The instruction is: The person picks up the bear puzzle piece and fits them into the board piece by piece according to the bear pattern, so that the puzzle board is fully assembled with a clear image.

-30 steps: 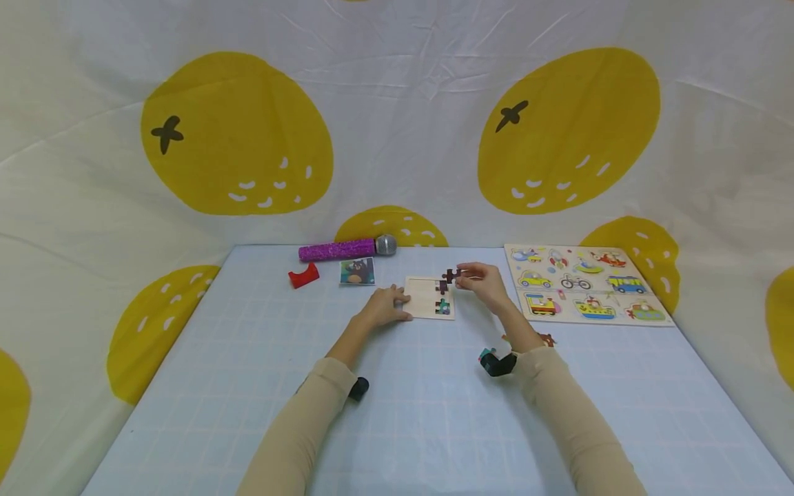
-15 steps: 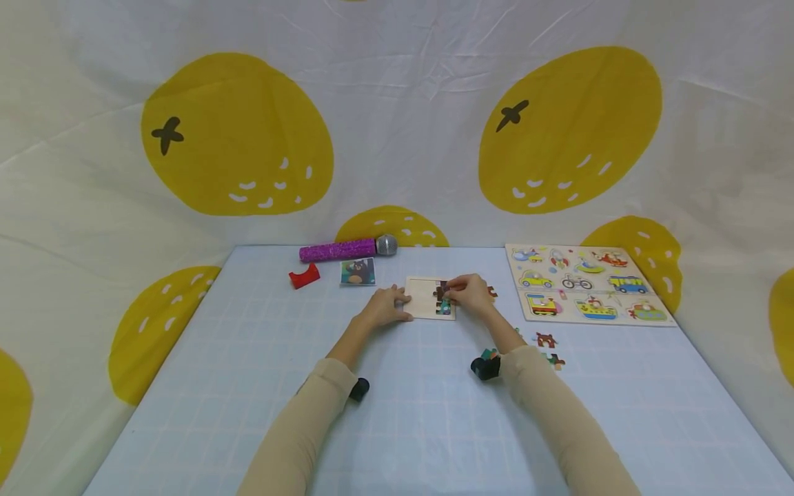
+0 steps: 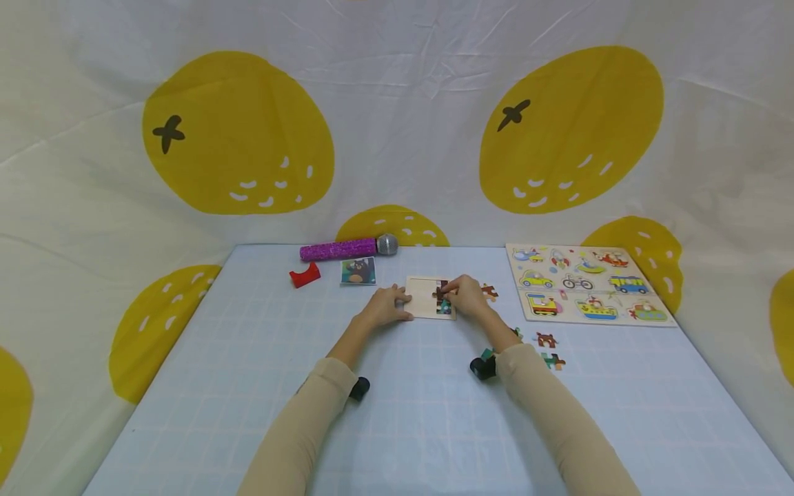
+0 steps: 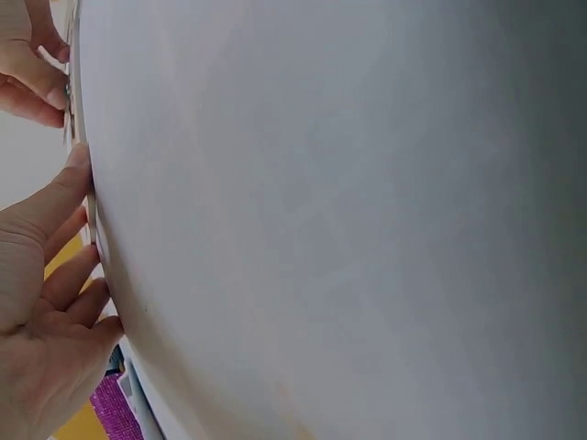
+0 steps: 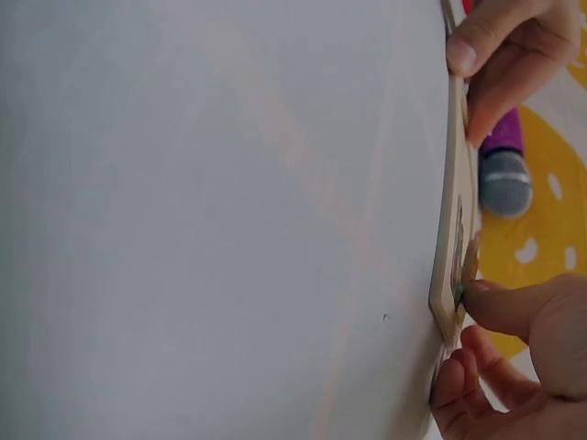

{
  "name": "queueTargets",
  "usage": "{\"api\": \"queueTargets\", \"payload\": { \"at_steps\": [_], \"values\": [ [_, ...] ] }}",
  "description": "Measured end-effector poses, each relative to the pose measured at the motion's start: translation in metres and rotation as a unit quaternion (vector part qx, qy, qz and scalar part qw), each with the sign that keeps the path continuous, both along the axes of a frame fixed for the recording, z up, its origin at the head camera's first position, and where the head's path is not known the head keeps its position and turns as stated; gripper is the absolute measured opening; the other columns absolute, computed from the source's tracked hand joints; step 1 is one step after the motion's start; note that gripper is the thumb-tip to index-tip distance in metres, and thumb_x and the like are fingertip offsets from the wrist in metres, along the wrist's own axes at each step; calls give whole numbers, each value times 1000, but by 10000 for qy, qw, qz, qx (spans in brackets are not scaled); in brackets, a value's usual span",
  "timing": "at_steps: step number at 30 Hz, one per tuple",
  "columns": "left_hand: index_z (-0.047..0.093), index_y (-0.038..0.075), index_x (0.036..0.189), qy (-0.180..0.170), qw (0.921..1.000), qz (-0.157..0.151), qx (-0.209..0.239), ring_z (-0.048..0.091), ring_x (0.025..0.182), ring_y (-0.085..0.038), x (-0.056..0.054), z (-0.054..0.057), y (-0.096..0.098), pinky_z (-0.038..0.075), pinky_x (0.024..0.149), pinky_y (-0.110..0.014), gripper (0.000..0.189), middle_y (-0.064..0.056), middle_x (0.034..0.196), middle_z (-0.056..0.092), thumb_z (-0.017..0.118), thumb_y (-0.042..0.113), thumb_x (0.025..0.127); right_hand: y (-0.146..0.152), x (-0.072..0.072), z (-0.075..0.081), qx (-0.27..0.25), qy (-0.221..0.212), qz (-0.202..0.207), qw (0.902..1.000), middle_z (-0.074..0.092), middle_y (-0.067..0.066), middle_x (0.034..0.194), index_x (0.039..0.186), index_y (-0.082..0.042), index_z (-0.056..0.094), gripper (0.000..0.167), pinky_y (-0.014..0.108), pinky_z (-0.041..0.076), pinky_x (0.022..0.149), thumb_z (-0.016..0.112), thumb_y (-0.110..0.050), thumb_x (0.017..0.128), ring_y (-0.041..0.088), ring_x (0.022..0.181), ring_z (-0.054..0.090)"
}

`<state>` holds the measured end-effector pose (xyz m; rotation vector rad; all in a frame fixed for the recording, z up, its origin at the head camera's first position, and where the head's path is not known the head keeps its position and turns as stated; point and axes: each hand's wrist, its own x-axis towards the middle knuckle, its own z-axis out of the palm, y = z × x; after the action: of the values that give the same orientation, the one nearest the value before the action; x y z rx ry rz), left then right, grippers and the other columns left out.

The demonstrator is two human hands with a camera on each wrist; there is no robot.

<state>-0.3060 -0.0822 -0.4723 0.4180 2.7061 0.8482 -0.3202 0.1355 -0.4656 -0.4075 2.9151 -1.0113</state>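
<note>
A shallow wooden puzzle tray point(image 3: 422, 299) lies flat on the table, with dark and teal jigsaw pieces point(image 3: 444, 307) along its right side. My left hand point(image 3: 385, 306) rests against the tray's left edge, its fingers spread and fairly straight in the left wrist view. Over the right side of the tray, my right hand point(image 3: 469, 297) pinches a brown jigsaw piece point(image 3: 439, 293) between thumb and fingers. That piece stands slightly tilted at the tray's rim in the right wrist view; the fingers partly hide it. A loose brown piece point(image 3: 489, 292) lies just right of this hand.
More loose pieces point(image 3: 546, 340) lie beside my right forearm, some partly covered. A board of vehicle shapes point(image 3: 589, 284) lies at the right. Behind the left hand are a bear picture card point(image 3: 358, 271), a purple microphone point(image 3: 347, 249) and a red curved block point(image 3: 304, 275).
My right hand has brought the brown piece from above the tray's upper right corner down and left onto its right side. The left hand has stayed put.
</note>
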Motion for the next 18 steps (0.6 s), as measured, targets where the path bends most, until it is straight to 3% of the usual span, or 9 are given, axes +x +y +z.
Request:
{"api": "queueTargets", "payload": {
  "at_steps": [5, 11, 18],
  "values": [
    [62, 13, 125, 7, 10000, -49, 6, 25, 141, -26, 0, 0, -1, 15, 116, -45, 53, -7, 145, 42, 76, 32, 79, 1, 0, -3, 228, 285, 479, 9982, 61, 22, 111, 97, 8, 71, 18, 40, 52, 78, 62, -2, 85, 34, 95, 59],
    [61, 11, 126, 73, 10000, -14, 17, 24, 141, -26, 0, -1, 0, 15, 116, -45, 51, -7, 145, 41, 74, 29, 80, 3, 2, -5, 277, 400, 586, 9971, 60, 22, 108, 98, 9, 70, 19, 39, 52, 74, 64, -5, 86, 31, 89, 60],
    [60, 11, 126, 82, 10000, 0, -6, 24, 141, -26, 0, -1, 1, 14, 116, -45, 51, -7, 145, 41, 74, 29, 80, 5, 3, -5, 320, 400, 817, 9953, 59, 21, 106, 99, 9, 69, 18, 41, 52, 80, 63, -2, 87, 32, 94, 59]
  ]
}}
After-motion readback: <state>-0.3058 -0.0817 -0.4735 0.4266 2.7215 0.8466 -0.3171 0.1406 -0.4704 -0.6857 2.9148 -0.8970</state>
